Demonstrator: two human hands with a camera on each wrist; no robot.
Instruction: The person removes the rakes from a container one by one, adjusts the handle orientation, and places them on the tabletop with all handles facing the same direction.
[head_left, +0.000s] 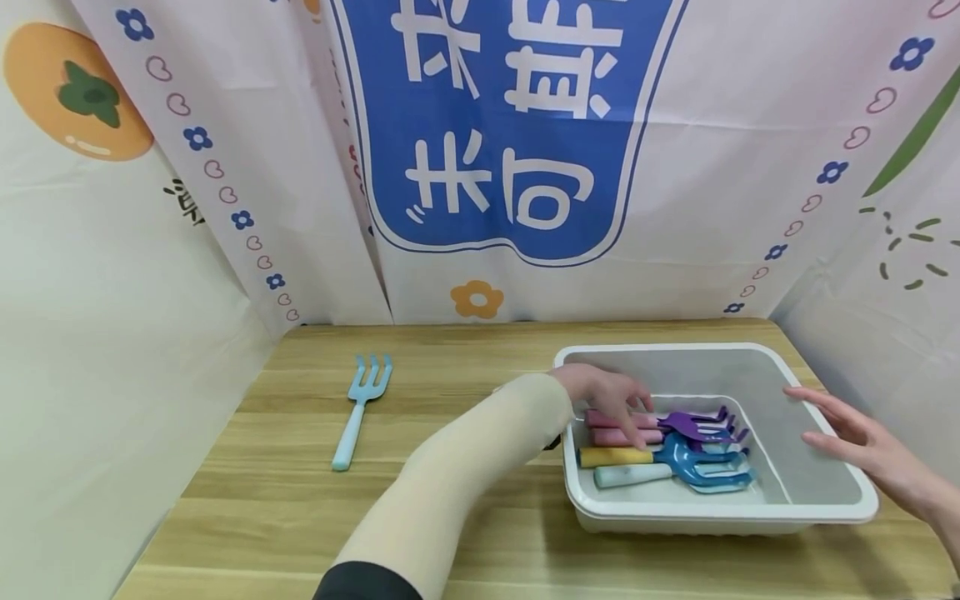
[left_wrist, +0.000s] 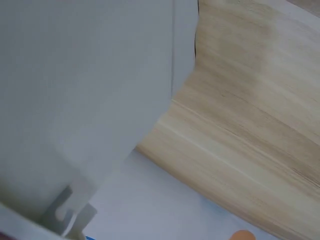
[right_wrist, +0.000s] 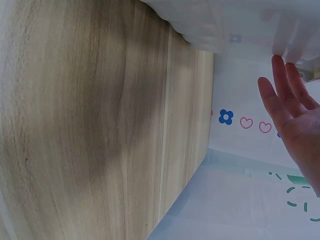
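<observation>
A white plastic bin [head_left: 720, 511] stands at the table's right side with several small garden hand forks in it. Among them are a purple fork [head_left: 684, 426], a blue fork [head_left: 681, 454] with a yellow handle, and a pale blue handle [head_left: 632, 475]. My left hand [head_left: 617, 397] reaches over the bin's left rim, fingers spread above the pink and yellow handles. Beside the right rim is my right hand [head_left: 862, 433], fingers extended; in the right wrist view its fingertips [right_wrist: 277, 61] are at the outer wall. The left wrist view leaves my left hand out.
A light blue hand fork [head_left: 358, 417] lies on the left part of the wooden table [head_left: 465, 358], tines pointing away. A printed white cloth [head_left: 705, 192] hangs behind the table and along its sides.
</observation>
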